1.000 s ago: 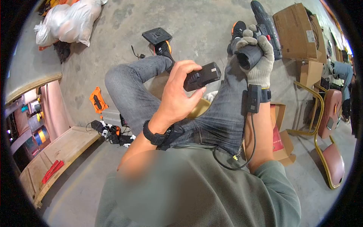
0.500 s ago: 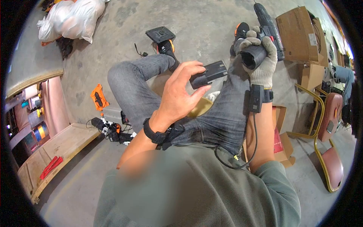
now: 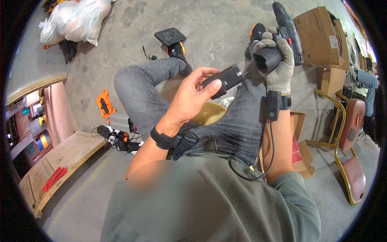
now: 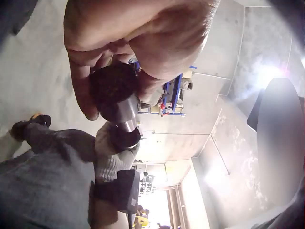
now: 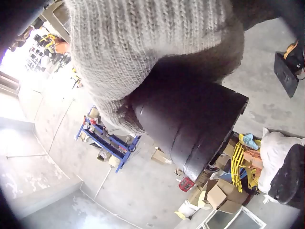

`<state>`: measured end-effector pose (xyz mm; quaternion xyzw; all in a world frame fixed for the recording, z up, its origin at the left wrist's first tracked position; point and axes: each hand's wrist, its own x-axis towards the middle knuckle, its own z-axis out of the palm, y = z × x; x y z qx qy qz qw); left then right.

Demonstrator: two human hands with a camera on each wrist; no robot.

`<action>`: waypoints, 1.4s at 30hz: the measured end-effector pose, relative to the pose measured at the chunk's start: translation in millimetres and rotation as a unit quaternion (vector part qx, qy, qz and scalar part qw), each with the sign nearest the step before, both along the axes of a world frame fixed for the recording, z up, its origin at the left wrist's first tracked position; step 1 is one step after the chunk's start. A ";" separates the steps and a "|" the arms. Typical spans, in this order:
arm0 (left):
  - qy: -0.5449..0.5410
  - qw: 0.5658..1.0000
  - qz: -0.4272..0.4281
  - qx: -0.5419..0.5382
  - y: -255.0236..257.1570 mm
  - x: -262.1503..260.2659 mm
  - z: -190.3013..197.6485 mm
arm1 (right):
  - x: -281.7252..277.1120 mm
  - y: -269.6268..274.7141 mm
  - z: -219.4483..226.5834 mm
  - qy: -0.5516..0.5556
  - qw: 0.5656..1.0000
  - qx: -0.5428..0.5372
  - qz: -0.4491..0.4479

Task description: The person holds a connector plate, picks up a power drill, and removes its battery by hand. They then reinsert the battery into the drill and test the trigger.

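My bare left hand [image 3: 186, 97] pinches a black battery pack [image 3: 230, 77] above my lap, thumb on its face and fingers behind it. In the left wrist view the battery [image 4: 114, 93] appears dark between thumb and fingers. My right hand [image 3: 281, 70], in a knitted grey glove, grips a black cordless drill [image 3: 288, 34] by its handle. The chuck end points away from me, and the hollow handle base [image 3: 266, 61] faces the left hand. A gap separates battery and handle base. Up close in the right wrist view, the handle [image 5: 190, 124] comes out of the gloved fist.
A black flat device [image 3: 170, 36] lies near my left foot. Cardboard boxes [image 3: 318, 38] and a chair [image 3: 350, 125] stand on the right. To the left are a wooden bench [image 3: 68, 161] with red-handled tools [image 3: 55, 179], an orange item [image 3: 105, 103] and a white sack [image 3: 80, 20].
The battery has turned in my left fingers, and the thumb has shifted from its lower edge onto its face. It sits slightly further right. My right hand keeps its grip on the drill.
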<state>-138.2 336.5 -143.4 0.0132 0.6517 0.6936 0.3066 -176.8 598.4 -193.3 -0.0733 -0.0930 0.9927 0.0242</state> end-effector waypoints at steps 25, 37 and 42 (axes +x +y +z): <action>-0.165 0.974 -0.006 0.153 33.5 -13.9 -0.3 | 1.0 -2.7 -1.7 -0.016 0.999 -0.002 0.032; -0.268 0.935 0.031 0.230 31.1 -15.9 -2.2 | -0.3 -3.6 -3.3 -0.026 0.998 0.042 0.037; -0.264 0.936 0.048 0.229 32.1 -15.1 -1.0 | -1.7 -6.0 -2.4 -0.054 0.996 0.054 0.035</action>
